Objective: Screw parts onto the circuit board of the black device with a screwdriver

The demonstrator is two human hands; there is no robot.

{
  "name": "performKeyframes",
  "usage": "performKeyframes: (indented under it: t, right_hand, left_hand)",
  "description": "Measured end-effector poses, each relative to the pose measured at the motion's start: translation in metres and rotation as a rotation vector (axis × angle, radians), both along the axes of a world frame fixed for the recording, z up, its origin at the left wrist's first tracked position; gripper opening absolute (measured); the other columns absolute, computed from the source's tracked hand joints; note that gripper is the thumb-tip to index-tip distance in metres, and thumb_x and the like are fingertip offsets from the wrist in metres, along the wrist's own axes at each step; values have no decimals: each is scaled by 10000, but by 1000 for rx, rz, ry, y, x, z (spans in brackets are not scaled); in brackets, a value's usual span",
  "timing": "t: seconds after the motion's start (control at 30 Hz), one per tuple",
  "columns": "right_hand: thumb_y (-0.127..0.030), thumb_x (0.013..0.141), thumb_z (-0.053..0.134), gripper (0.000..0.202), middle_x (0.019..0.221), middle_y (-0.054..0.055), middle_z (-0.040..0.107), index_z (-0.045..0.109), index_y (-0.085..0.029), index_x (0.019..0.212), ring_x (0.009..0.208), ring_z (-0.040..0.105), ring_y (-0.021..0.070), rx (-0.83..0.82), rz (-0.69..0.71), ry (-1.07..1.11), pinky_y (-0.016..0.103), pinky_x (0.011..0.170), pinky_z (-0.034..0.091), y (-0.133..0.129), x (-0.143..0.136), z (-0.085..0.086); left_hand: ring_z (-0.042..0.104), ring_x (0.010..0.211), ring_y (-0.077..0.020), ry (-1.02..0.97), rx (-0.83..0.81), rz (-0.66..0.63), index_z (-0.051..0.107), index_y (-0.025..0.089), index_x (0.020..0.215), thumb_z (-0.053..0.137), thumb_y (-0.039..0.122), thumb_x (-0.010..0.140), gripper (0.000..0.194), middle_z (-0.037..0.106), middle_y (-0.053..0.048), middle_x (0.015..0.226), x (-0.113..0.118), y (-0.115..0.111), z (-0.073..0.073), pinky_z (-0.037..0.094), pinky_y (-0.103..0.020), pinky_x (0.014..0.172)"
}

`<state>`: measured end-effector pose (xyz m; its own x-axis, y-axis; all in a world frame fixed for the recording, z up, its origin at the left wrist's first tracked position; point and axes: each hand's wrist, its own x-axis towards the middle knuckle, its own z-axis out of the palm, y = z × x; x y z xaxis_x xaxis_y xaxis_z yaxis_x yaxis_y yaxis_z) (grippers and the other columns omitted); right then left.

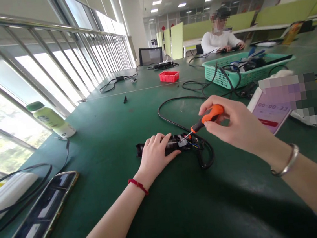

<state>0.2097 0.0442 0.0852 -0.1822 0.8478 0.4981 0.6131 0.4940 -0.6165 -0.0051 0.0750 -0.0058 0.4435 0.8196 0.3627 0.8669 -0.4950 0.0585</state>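
The green desk [101, 135] fills most of the frame, and a metal railing [13, 22] runs along it at the upper left. In the upper right, a person in a white top [218, 40] sits at the far side, both arms on the desk. Below this person, at the right, stands a teal basket [259, 74] with cables and dark parts inside. A phone [37, 222] lies at the lower left, and a green-and-white bottle [49, 118] stands above it. Another phone [272, 106], showing a timer, leans at the right.

The left hand [155, 151], in the centre, is half curled, palm down, with the fingers over a black device [172, 144], and it presses this device against the desk. The right hand [233, 123], right of centre, is closed with thumb and fingers around the handle of an orange-and-black screwdriver [208, 116]. The device lies in the middle of the frame; colored wires come out at its right end, and a black cable [173, 99] curves near it. The screwdriver points down at this end, but I cannot tell exactly what its tip touches. In the upper middle there is a red tray [169, 79], and to its left a small black piece [125, 99].
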Motion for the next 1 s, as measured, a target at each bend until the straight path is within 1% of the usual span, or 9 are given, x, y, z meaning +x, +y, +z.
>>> performKeyframes:
  t: [0.17, 0.3, 0.4, 0.6, 0.67, 0.73, 0.8, 0.9, 1.0]
  right_hand:
    - [-346, 790, 588, 157, 604, -7, 557, 561, -199, 740, 454, 462, 89, 112, -105, -26, 206, 395, 336, -3, 2, -10]
    - [-237, 770, 586, 60, 618, -18, 539, 538, -215, 799, 492, 485, 106, 87, -69, 85, 226, 445, 389, -2, 4, -14]
    - [-240, 762, 600, 176, 597, -39, 514, 505, -234, 911, 503, 495, 120, 43, -12, 145, 241, 469, 404, -2, 3, -14]
    - [-340, 807, 568, 190, 556, -15, 539, 560, -211, 668, 455, 470, 100, 34, -37, 30, 236, 434, 382, -4, 2, -14]
    - [-296, 764, 613, 103, 647, -7, 570, 575, -216, 816, 512, 516, 114, 35, -29, 76, 232, 451, 419, -4, 3, -14]
    - [-283, 717, 655, 307, 742, -1, 579, 534, -223, 992, 563, 552, 126, -16, 5, 133, 226, 456, 444, -4, 3, -14]
    - [-326, 719, 661, 360, 735, -9, 567, 516, -223, 1033, 539, 542, 116, -84, 18, 146, 216, 436, 431, -3, 4, -13]
    - [-376, 792, 590, 184, 595, -30, 526, 575, -207, 865, 448, 460, 88, -80, -34, 87, 214, 417, 374, -3, 3, -12]
    - [-280, 807, 567, 99, 585, -22, 522, 576, -202, 746, 488, 469, 96, 5, -27, 50, 223, 460, 383, -4, 2, -12]
  left_hand:
    - [525, 931, -242, -37, -14, -6, 490, 190, 1209, 514, 498, 821, 496, 582, -72, 1021, 2, -3, -1, 422, -405, 822]
    - [525, 923, -241, -56, -20, -7, 496, 192, 1198, 516, 494, 817, 487, 587, -68, 1008, 2, -3, 0, 422, -409, 818]
    - [524, 926, -242, -57, -29, -7, 496, 186, 1200, 509, 496, 820, 491, 587, -68, 1007, 2, -3, 0, 422, -412, 821]
    - [518, 932, -240, -51, -32, -3, 487, 189, 1217, 498, 501, 828, 499, 586, -66, 1020, 2, -2, -1, 416, -401, 820]
    - [517, 930, -238, -54, -31, -5, 487, 189, 1218, 502, 504, 825, 504, 586, -66, 1023, 1, -2, -2, 414, -398, 816]
    - [516, 933, -239, -50, -33, -4, 483, 187, 1226, 498, 513, 826, 515, 586, -66, 1026, 2, -3, -2, 410, -397, 817]
    - [514, 939, -239, -39, -37, -3, 474, 181, 1242, 485, 524, 831, 535, 585, -69, 1032, 2, -3, -1, 403, -396, 823]
    - [515, 935, -231, -33, -40, -3, 403, 191, 1315, 483, 513, 838, 582, 583, -65, 1051, 2, -4, 0, 397, -389, 824]
    - [518, 920, -222, -34, -45, -9, 372, 232, 1342, 495, 494, 837, 582, 589, -48, 1042, 1, -4, 0, 393, -379, 812]
